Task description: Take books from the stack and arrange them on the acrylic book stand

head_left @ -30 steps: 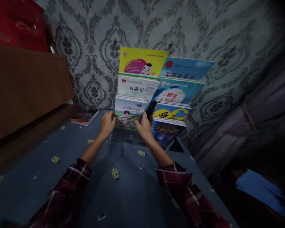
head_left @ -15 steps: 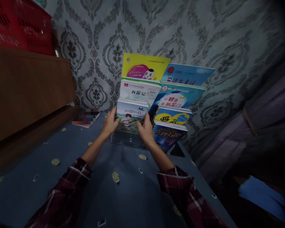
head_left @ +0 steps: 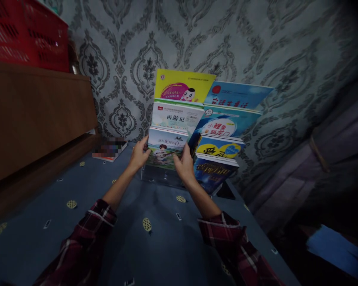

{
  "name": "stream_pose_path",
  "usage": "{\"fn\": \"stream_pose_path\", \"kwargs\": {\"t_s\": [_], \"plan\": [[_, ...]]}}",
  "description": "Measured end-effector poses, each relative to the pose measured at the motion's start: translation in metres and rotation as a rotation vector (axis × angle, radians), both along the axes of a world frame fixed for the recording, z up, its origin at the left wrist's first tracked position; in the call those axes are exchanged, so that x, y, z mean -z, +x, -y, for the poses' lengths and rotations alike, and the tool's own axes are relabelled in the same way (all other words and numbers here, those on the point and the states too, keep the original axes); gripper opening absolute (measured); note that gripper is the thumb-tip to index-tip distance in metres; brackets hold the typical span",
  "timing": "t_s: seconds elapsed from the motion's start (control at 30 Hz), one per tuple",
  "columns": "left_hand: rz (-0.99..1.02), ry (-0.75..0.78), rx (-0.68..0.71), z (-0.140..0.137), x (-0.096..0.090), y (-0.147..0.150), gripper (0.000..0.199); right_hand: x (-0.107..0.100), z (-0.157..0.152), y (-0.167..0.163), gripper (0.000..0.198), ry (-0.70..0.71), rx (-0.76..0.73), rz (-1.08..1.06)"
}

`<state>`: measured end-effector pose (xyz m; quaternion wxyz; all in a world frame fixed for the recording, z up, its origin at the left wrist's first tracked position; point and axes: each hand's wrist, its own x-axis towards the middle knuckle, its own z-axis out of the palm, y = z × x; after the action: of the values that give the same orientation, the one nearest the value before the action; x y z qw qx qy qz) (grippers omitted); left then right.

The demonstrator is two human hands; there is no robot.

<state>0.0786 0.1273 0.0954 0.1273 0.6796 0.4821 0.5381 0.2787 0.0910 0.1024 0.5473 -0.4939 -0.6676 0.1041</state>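
Observation:
Between my two hands is a book [head_left: 166, 149] with a drawn child on a green field on its cover. My left hand [head_left: 140, 154] grips its left edge, thumb on the front. On its right edge my right hand [head_left: 185, 163] does the same; the fingers behind are hidden. The book stands in the front of a clear tiered rack [head_left: 159, 174]. Behind it rise a white book [head_left: 176, 115] and a yellow book [head_left: 185, 85]. To the right, in a second column, are a dark blue book [head_left: 214, 172], a yellow-and-blue book [head_left: 220, 147] and taller blue books [head_left: 220, 123].
Another book [head_left: 109, 150], its cover blurred, lies flat at the left by the wall. A wooden cabinet [head_left: 41, 119] bears a red plastic basket [head_left: 47, 39]. The dark blue cloth [head_left: 107, 238] has a pineapple print. A tied curtain [head_left: 304, 174] hangs at the right.
The whole view has shifted slightly, so everything appears a little to the right and lower. Both hands keep their hold on the front book, which stays in the rack.

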Motion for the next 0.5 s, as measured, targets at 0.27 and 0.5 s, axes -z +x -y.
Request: {"fn": "stream_pose_path", "kwargs": {"t_s": [0.27, 0.5], "plan": [[-0.040, 0.017, -0.026, 0.008, -0.005, 0.004, 0.071, 0.001, 0.000, 0.001, 0.081, -0.012, -0.012, 0.005], [-0.059, 0.065, -0.065, 0.012, -0.005, 0.010, 0.067, 0.010, -0.006, 0.004, 0.079, 0.037, -0.028, -0.007]]}}
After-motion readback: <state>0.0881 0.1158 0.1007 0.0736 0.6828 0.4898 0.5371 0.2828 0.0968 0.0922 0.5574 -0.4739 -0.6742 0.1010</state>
